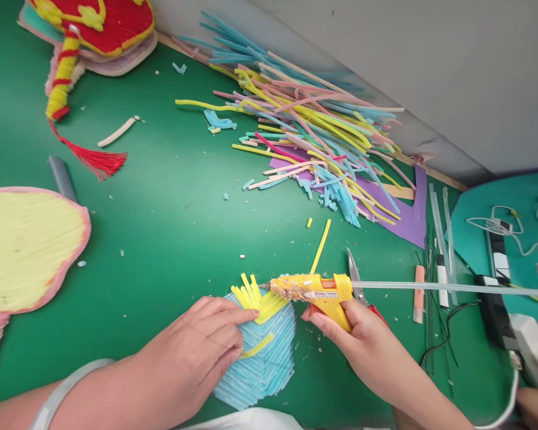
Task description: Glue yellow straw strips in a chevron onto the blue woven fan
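Observation:
My right hand (358,340) is wrapped round the handle of a yellow hot glue gun (311,288), a long clear glue stick (430,288) running out of its back. The gun's nozzle points left, close to yellow pipe cleaner pieces (271,307) fanned out on a leaf-shaped panel of light blue pipe cleaners (266,376). My left hand (201,343) lies over the panel's left side, its index finger stretched onto the yellow pieces. Beside its thumb, a short curved yellow piece (259,345) rests on the blue panel. The left palm is hidden.
A pile of coloured pipe cleaners (314,113) lies against the wall, partly over purple sheet (419,209). Scissors (356,275) lie behind the gun. A red fan (116,30) and a pale yellow fan (31,251) are at left; a power strip (495,310) is at right.

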Motion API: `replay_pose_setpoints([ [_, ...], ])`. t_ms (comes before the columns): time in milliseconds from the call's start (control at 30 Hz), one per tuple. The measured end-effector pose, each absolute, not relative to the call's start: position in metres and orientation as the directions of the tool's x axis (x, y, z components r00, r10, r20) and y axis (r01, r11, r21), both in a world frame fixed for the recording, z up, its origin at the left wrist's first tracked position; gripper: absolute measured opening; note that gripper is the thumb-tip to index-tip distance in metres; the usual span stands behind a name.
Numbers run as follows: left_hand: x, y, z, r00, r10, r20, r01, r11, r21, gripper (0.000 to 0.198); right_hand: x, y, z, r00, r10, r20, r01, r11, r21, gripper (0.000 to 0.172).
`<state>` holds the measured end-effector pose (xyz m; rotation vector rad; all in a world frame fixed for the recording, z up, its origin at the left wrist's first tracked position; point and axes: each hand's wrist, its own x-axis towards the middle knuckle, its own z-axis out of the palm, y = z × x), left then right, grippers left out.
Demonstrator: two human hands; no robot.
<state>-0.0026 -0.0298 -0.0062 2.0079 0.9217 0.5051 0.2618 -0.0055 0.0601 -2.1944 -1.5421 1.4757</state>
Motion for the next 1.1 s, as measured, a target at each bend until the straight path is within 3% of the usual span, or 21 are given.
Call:
replay_pose_setpoints([
  [300, -0.004, -0.025, -0.003, 0.678, 0.735, -0.013, 0.427, -0.38, 0.82, 0.014, 0.258, -0.009, 0.055, 0.141, 0.786, -0.602, 0.677, -0.52, -0.521, 0.029],
  [1100, -0.003, -0.023, -0.003, 0.677, 0.735, 0.049, 0.418, -0.438, 0.796, 0.016, 0.258, -0.012, 0.054, 0.098, 0.822, -0.562, 0.707, -0.455, -0.542, 0.029],
])
